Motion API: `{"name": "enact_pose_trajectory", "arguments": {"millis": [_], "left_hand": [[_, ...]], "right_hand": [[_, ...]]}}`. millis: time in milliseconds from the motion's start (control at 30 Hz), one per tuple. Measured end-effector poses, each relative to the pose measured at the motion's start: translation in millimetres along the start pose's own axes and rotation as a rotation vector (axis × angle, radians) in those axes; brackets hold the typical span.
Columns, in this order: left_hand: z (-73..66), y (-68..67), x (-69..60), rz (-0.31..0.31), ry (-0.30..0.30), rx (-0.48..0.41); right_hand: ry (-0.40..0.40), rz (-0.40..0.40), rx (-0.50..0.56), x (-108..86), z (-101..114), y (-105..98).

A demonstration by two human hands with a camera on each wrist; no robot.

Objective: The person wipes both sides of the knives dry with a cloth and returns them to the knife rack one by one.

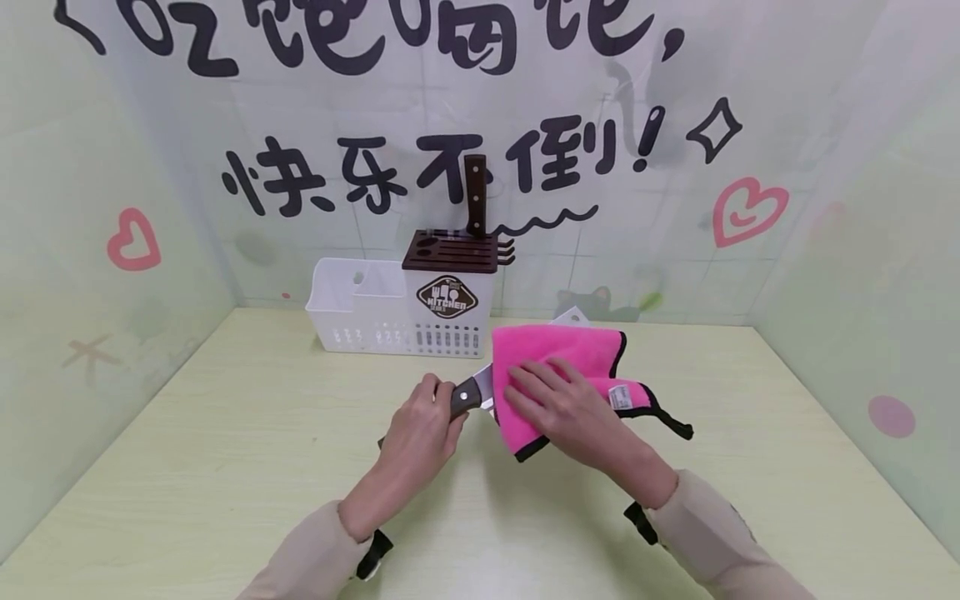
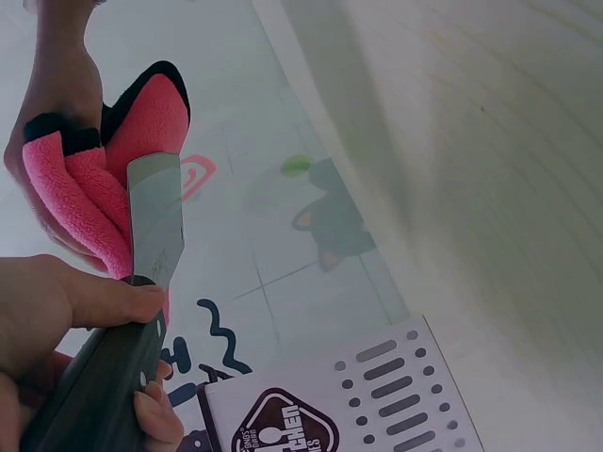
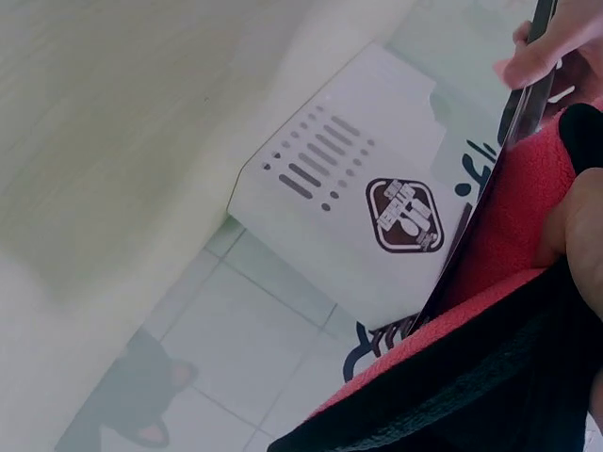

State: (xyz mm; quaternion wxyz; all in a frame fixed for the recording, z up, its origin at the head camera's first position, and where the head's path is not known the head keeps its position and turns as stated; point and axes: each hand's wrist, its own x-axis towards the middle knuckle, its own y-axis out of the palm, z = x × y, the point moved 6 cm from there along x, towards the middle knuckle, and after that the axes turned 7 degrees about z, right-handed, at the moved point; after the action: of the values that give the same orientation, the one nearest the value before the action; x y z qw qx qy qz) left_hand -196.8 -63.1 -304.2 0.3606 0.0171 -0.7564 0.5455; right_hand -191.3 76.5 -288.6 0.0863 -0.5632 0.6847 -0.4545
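My left hand (image 1: 420,427) grips the dark riveted handle of a cleaver (image 1: 465,398), held above the table with its blade toward the right. A pink cloth (image 1: 570,343) with black edging covers most of the blade; one blade corner with a small hole shows behind the cloth. With my right hand (image 1: 572,414) I hold the cloth against the blade, fingers spread over its near side. In the left wrist view, the bare blade (image 2: 155,212) shows beside the folded cloth. The right wrist view has the thumb side of my right hand (image 3: 579,235) against the cloth.
At the back stands a white perforated utensil holder (image 1: 450,333) with a brown slotted top. A brown-handled knife (image 1: 476,196) stands upright in it, and an open white compartment (image 1: 356,292) adjoins its left side. Printed wall panels bound the pale table (image 1: 247,458) at back and sides.
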Motion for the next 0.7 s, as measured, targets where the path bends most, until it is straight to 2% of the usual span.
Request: {"name": "enact_pose_trajectory", "arguments": {"millis": [300, 700], "left_hand": [[1.0, 0.7, -2.0, 0.005, -0.003, -0.001], [6.5, 0.2, -5.0, 0.011, -0.004, 0.003]], "right_hand": [[0.097, 0.055, 0.051, -8.8, -24, 12], [0.232, 0.001, 0.171, -25.6, -53, 21]]}}
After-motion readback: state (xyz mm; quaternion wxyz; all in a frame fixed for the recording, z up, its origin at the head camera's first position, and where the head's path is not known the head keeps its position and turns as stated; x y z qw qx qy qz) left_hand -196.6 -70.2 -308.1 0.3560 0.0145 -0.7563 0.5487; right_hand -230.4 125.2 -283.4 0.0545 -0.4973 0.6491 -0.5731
